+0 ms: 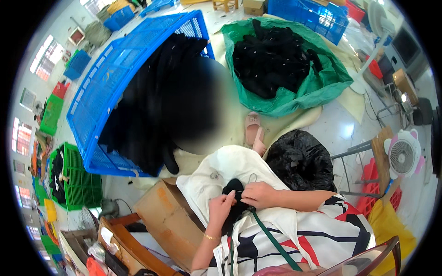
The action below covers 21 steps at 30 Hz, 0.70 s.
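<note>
A dark fabric piece, black and soft, lies over the white apron on my lap. My left hand is closed on its near side, thumb and fingers pinched together. From the right, my right hand pinches the same piece, its fingertips close to those of the left. A thin pale line, too fine to name, spans the gap between the fingertips. Just above my right hand shows a small wire-like loop; whether the hand holds it I cannot tell. A green strap runs down below the hands.
Ahead on the left, a tipped blue crate spills black fabric pieces. A green sack of more black pieces stands ahead right. A black bag sits right of my lap, a cardboard box left. A small fan is farther right.
</note>
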Each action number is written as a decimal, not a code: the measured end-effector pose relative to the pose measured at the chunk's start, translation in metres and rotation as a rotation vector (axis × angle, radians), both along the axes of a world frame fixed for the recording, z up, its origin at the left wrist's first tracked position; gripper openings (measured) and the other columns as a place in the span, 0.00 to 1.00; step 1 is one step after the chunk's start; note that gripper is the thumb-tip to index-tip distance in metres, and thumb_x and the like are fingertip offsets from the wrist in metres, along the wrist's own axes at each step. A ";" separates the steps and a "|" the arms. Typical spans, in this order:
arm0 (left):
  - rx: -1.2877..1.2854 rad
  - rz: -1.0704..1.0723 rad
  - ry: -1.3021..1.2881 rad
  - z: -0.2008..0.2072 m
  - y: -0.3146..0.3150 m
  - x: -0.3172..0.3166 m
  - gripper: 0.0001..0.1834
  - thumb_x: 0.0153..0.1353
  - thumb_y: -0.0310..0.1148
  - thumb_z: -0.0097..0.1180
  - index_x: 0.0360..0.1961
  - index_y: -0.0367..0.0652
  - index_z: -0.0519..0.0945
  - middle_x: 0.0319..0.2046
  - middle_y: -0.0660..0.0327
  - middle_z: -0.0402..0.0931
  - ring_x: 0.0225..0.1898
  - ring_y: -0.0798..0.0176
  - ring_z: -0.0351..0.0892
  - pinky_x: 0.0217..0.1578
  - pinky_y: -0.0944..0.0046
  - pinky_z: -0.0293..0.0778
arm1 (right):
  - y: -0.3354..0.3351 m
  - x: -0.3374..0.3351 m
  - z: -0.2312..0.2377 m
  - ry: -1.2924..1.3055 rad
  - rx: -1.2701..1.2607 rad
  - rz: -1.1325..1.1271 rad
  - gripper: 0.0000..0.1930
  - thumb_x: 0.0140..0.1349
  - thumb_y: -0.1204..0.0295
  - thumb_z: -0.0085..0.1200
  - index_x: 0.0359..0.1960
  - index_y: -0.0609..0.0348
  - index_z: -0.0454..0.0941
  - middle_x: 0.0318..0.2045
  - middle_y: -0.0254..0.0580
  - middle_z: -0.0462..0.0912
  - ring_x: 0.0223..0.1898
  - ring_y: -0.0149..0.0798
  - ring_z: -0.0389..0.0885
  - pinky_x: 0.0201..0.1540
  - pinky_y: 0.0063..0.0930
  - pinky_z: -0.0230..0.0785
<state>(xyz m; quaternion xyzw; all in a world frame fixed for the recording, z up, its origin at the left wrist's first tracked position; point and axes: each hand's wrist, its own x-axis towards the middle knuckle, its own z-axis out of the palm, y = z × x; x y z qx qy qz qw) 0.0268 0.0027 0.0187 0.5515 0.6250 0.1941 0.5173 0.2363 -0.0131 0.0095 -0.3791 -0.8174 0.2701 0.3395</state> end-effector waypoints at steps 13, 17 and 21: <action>-0.532 0.279 -0.671 -0.023 -0.004 -0.041 0.06 0.66 0.33 0.55 0.32 0.44 0.76 0.17 0.69 0.72 0.15 0.77 0.67 0.13 0.76 0.60 | 0.033 -0.026 0.002 0.024 -0.414 -0.041 0.03 0.60 0.74 0.55 0.35 0.58 0.78 0.28 0.41 0.79 0.29 0.40 0.79 0.33 0.28 0.72; -0.179 0.094 -0.359 -0.030 -0.009 -0.040 0.06 0.66 0.33 0.54 0.33 0.44 0.75 0.18 0.72 0.70 0.17 0.79 0.65 0.17 0.78 0.59 | 0.043 -0.042 -0.006 -0.219 -0.203 -0.021 0.04 0.58 0.71 0.58 0.33 0.54 0.79 0.27 0.39 0.75 0.29 0.45 0.77 0.31 0.36 0.70; -0.199 0.126 -0.372 -0.023 -0.001 -0.041 0.05 0.67 0.32 0.53 0.33 0.45 0.76 0.21 0.72 0.71 0.20 0.80 0.66 0.19 0.78 0.61 | 0.047 -0.046 -0.012 -0.290 -0.157 0.049 0.03 0.58 0.69 0.57 0.31 0.53 0.78 0.28 0.40 0.75 0.31 0.47 0.77 0.31 0.40 0.70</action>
